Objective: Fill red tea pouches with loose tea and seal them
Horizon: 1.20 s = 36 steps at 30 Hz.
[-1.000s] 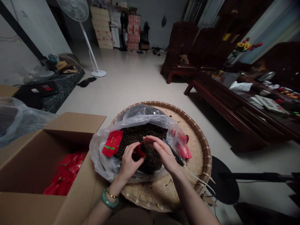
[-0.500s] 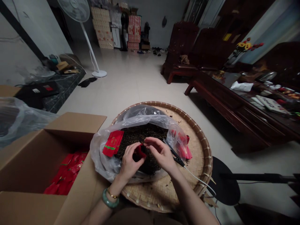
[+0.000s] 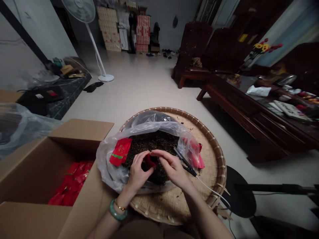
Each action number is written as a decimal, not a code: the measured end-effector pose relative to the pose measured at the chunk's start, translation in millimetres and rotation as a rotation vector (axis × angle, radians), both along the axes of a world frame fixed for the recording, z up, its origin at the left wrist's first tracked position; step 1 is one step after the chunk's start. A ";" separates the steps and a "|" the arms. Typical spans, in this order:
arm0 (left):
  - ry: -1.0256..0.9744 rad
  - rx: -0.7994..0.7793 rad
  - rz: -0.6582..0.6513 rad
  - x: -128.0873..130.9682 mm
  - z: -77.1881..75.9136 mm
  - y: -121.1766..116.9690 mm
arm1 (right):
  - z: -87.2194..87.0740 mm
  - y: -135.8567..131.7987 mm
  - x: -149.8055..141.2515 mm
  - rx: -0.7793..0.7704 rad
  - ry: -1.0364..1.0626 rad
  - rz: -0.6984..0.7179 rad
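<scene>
My left hand (image 3: 138, 173) is closed on a small red packet (image 3: 148, 161), held with its mouth up over a heap of dark loose tea (image 3: 152, 143). My right hand (image 3: 171, 167) hovers beside the packet with its fingertips pinched at the opening; whatever is between them is too small to make out. The tea lies in a clear plastic bag (image 3: 144, 126) on a round woven bamboo tray (image 3: 211, 156). A stack of flat red packets (image 3: 120, 151) leans on the bag's left side, and more red packets (image 3: 195, 156) show through its right side.
An open cardboard box (image 3: 42, 172) at my left holds several red packets (image 3: 69, 182). A black tool with a white cable (image 3: 185, 163) lies on the tray by my right wrist. A dark wooden table (image 3: 261, 113) stands at the right, a standing fan (image 3: 99, 56) far left.
My right hand's fingertips have shifted slightly toward the packet's mouth. My left hand keeps the packet in the same place.
</scene>
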<state>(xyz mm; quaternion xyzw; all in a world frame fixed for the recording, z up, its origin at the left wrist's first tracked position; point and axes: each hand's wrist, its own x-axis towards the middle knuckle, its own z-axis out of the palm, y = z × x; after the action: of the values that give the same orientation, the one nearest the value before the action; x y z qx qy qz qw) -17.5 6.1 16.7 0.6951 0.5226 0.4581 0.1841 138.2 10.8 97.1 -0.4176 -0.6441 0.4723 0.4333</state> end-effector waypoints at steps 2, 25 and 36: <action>0.007 0.015 -0.009 0.2 -0.7 -0.3 | -0.2 1.5 0.5 0.045 -0.056 -0.036; 0.014 -0.027 -0.014 0.8 -5.5 -4.2 | -1.3 5.6 7.1 0.279 -0.496 -0.015; 0.064 0.016 0.003 8.0 -15.9 -8.6 | -25.7 -1.4 -5.8 0.301 -0.491 -0.123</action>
<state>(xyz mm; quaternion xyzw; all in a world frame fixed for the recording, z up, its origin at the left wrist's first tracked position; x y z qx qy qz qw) -9.5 -2.5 0.8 0.7099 0.5256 0.4402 0.1609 132.4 9.4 71.4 -0.4886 -0.7659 0.2293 0.3494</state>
